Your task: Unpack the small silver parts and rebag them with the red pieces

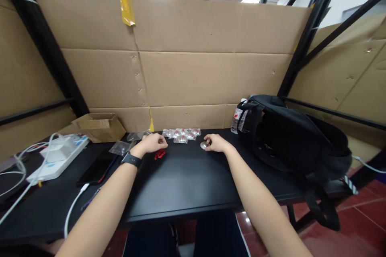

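Observation:
My left hand [153,143] rests on the black table [187,184] with its fingers curled, right above a small red item [160,153]; whether it holds anything is hidden. It wears a black watch [131,159] at the wrist. My right hand [216,143] lies further right, fingers closed on a small silvery round object [205,145]. Behind both hands sits a cluster of small clear bags with red pieces [181,134].
A black backpack [289,136] with a water bottle [237,120] fills the right side. At left are a white power strip [57,156] with cables, a dark phone [95,168], empty clear bags [120,147] and a small cardboard box [98,126]. Cardboard walls enclose the table.

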### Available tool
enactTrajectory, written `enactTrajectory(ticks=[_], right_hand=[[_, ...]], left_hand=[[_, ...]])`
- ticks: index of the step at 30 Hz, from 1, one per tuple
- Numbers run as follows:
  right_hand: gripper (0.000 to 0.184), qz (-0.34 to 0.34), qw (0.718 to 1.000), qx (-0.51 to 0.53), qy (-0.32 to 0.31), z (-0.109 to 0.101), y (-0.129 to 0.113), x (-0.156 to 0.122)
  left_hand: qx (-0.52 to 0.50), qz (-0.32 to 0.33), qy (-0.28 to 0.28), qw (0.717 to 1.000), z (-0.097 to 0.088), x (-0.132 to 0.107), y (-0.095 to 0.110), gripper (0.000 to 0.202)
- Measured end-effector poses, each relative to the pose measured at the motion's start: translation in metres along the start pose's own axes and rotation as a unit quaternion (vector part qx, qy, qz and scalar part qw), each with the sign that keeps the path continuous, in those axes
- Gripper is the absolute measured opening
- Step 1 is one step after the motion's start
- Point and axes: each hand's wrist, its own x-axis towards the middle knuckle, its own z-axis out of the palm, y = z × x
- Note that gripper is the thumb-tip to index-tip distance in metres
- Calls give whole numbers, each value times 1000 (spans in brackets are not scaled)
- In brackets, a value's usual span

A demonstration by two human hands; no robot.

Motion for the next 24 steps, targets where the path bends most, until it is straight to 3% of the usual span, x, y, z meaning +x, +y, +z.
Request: enactTrajectory(ticks=[3,8,12,17,24], right_hand=[[48,0,1000,-8,5,3,-2,1],[39,1,1000,-24,-10,11,-11,-1],[37,-1,1000,-30,10,11,-14,-5],[30,-43,998,30,39,10,-10,-7],[28,-81,986,125,79,15,-18,-2]], left_hand=[[-17,48,24,998,4,-16,-10,24],[-18,16,-9,1000,17,-21,-10,14],[-20,10,9,1000,20,-21,-4,13],[-22,5,77,997,17,-23,3,16],[-143,69,162,974,21,-23,32,10]])
